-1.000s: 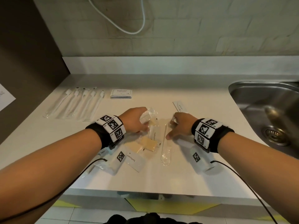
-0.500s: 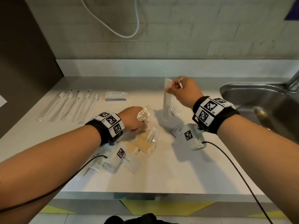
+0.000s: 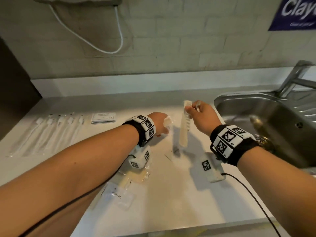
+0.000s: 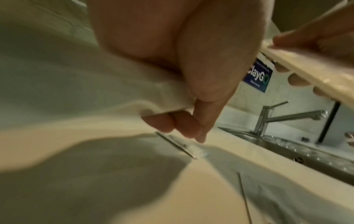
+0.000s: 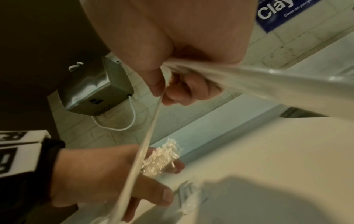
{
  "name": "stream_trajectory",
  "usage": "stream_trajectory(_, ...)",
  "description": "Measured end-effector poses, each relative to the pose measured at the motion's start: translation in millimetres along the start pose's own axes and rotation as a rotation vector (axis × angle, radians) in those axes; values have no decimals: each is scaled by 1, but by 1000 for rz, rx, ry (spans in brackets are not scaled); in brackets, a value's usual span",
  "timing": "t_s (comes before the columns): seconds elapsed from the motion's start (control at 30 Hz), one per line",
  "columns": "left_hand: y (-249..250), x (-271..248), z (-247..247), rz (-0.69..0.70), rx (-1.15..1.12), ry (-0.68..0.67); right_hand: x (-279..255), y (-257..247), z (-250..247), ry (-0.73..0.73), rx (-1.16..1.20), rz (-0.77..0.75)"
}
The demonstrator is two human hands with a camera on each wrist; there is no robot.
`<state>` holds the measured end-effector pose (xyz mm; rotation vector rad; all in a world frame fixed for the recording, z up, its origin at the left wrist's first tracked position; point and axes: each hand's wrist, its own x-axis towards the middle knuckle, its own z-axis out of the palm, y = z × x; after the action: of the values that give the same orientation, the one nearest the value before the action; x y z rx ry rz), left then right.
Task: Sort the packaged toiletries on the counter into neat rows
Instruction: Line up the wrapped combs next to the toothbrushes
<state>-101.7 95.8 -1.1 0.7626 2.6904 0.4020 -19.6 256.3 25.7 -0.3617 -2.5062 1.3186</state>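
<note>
My right hand (image 3: 192, 109) pinches the top end of a long packaged cream comb (image 3: 184, 127), which hangs upright above the counter (image 3: 171, 202) near the sink. The right wrist view shows the fingers (image 5: 184, 91) curled on the comb's wrapper (image 5: 145, 151). Just left of it, my left hand (image 3: 159, 124) grips a small crinkly clear packet (image 3: 168, 120), low over the counter; the packet (image 5: 161, 157) shows above its knuckles. A flat clear sachet (image 4: 178, 143) lies under the left fingertips (image 4: 182, 125). Toothbrushes (image 3: 47, 132) lie in a row at the far left, beside a stack of white packets (image 3: 103, 118).
Loose items lie under my left forearm: beige soap packets (image 3: 136, 176) and a toothpaste sachet (image 3: 118, 196). A steel sink (image 3: 273, 127) with a tap (image 3: 295, 77) fills the right side. A hand dryer (image 5: 91, 91) hangs on the tiled wall.
My right hand has picked the comb up off the counter and raised it back and to the right. The left hand has shifted back a little, still holding the crinkly packet.
</note>
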Motion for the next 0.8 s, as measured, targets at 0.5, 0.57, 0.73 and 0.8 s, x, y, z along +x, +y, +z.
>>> stream_trajectory(0.5,19,-66,24,158,-82,-257,7,-7,-6,-5,40,-18)
stream_trajectory(0.57,11,-67,21,144,-102,-190,8,-10,0,-31,48,-23)
stream_trajectory(0.73,-33,-74,-11,-56,-434,51,14,-25,21,-124,55,-70)
stream_trajectory(0.8,-59,-82,-27,-141,-496,122,16,-36,34,-175,36,-97)
